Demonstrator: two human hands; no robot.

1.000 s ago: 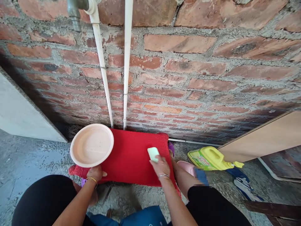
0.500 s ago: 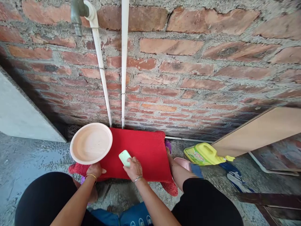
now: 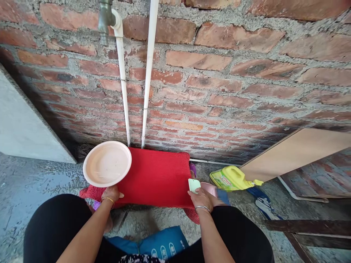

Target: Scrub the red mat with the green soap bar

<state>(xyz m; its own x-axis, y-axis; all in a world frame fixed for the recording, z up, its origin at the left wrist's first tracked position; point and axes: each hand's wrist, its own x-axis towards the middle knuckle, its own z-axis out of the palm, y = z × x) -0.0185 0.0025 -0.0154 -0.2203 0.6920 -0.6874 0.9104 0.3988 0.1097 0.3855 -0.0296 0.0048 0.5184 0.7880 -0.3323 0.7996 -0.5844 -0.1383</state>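
Note:
A red cloth (image 3: 159,175) lies stretched flat over a low surface in front of my knees. My left hand (image 3: 112,193) grips its near edge just below the basin, thumb pointing right along the cloth, other fingers mostly hidden. Beside that hand, a pale pink basin (image 3: 106,164) with a little liquid in it rests on the cloth's left end. My right hand (image 3: 201,199) is closed around a pale green flat piece (image 3: 194,185) with rounded corners and a small hole, and is at the cloth's right end.
A brick wall (image 3: 197,84) with white pipes (image 3: 149,73) and a tap (image 3: 104,22) stands behind. To the right are a yellow jug (image 3: 229,178), a leaning board (image 3: 296,153) and sandals (image 3: 264,208). A grey slab (image 3: 30,120) leans at left. A blue bag (image 3: 161,243) lies between my legs.
My right hand has moved rightward with the pale green piece, from the middle of the red cloth to its right end. The left hand stays at the near edge. The view has shifted slightly.

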